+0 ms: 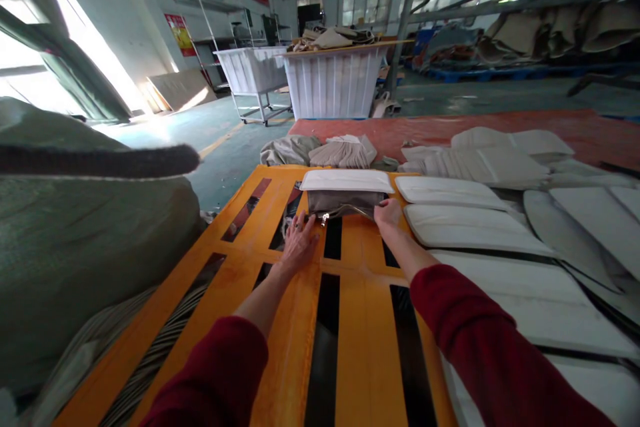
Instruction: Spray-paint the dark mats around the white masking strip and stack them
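On the orange slatted pallet (363,320) lies a padded white piece (347,180) with a dark grey fabric panel (345,201) below it. A zipper runs along the panel's near edge, and its metal slider (325,219) shows near the left end. My left hand (300,245) rests with fingers spread at the left corner, fingertips at the zipper's edge. At the right corner, my right hand (388,213) is closed in a pinch on the zipper edge, which bows up between the hands.
White padded pieces (475,223) lie in a row along the right. Stacked pale fabric pieces (480,163) sit on a red surface (425,127) behind. A large grey-green sack (100,247) bulges at left. White bins (333,83) stand farther back.
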### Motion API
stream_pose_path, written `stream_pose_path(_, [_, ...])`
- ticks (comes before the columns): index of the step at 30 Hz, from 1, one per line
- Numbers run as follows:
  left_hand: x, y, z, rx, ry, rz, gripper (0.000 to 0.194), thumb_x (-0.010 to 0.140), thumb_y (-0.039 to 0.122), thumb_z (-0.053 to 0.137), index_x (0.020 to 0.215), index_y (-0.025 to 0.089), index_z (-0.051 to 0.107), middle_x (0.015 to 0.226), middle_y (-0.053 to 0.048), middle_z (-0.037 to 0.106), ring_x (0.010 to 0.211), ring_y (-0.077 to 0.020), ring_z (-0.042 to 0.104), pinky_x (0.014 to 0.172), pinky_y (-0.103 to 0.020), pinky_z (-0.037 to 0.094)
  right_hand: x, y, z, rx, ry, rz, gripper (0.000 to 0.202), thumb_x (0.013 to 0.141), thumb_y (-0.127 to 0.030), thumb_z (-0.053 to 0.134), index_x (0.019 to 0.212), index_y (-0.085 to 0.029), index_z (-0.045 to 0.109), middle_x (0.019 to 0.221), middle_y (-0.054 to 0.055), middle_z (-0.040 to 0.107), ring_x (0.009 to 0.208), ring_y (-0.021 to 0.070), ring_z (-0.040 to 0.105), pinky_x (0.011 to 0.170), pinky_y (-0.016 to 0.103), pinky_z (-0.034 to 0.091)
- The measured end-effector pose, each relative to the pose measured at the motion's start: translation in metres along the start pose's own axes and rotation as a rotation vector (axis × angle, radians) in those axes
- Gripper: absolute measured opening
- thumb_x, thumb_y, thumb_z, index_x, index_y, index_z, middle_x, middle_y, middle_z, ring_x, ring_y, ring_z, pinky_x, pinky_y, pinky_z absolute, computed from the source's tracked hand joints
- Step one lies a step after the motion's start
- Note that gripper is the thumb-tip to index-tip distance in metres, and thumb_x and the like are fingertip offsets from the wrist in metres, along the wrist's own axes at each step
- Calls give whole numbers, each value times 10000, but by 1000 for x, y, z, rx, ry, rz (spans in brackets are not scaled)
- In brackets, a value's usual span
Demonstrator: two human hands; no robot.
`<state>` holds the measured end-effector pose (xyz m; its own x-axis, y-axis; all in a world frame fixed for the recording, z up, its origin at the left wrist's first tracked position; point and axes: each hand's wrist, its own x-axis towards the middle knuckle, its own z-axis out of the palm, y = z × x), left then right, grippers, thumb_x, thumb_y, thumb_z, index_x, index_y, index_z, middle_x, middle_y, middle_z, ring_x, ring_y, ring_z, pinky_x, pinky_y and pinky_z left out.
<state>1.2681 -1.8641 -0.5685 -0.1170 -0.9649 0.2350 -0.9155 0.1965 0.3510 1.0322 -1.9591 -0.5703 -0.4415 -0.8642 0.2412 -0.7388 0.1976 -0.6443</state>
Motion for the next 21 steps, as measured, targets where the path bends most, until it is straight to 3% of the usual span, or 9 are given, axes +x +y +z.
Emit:
stream_pose_path(4, [2,9,-1,20,-25,-37,575,825,447,435,1342,223,318,1467,-155,212,1329,-330,214,1036,-528,240,-7,-12,-16,-97,-25,-6,128,840,-186,500,826,-122,610,883,57,625,840,166,567,765,337,437])
stream_pose_path(7, [1,15,-4,14,-1,-58,563,823,414,449,1334,214,326,1472,-149,203,1339,-301,200,1058,-505,209,-26,-21,-34,-139,6,-119,191,828,-190,462,857,-123,638,1050,127,607,990,229,512,829,357,365])
stream_pose_path(10, [0,17,-9,1,22,-93,524,850,354,395,1342,204,295,1437,-141,300,1320,-268,265,1057,-514,212,-53,-25,-45,-188,-28,-436,307,859,-260,418,1113,-150,553,1238,119,525,1103,247,430,903,382,282])
stream_pose_path(13, [3,24,-20,16,43,-107,485,836,325,419,1305,220,356,1374,-123,415,1312,-313,269,1052,-591,135,-70,-21,-47,-253,-211,-742,282,864,-218,408,1098,-158,555,1118,100,606,1008,231,484,873,373,288])
stream_pose_path(16, [9,40,-37,27,86,-88,466,794,250,478,1253,194,426,1407,-133,360,1336,-345,179,1059,-594,89,-72,-23,-51,-256,-245,-711,279,840,-90,363,959,-137,610,976,116,648,930,242,516,822,381,318])
stream_pose_path(19, [10,64,-64,-14,158,-82,501,811,220,432,1303,183,344,1460,-134,244,1352,-313,140,1062,-563,162,-77,-47,-73,-216,-201,-687,346,840,-66,340,1113,-124,546,1146,128,588,1067,248,461,892,395,301])
stream_pose_path(21, [2,83,-90,-68,197,-83,488,839,231,377,1320,192,300,1456,-123,250,1346,-260,189,1059,-506,239,-99,-73,-99,-147,-196,-699,378,850,-87,346,1196,-146,484,1223,97,550,1114,218,442,920,366,312])
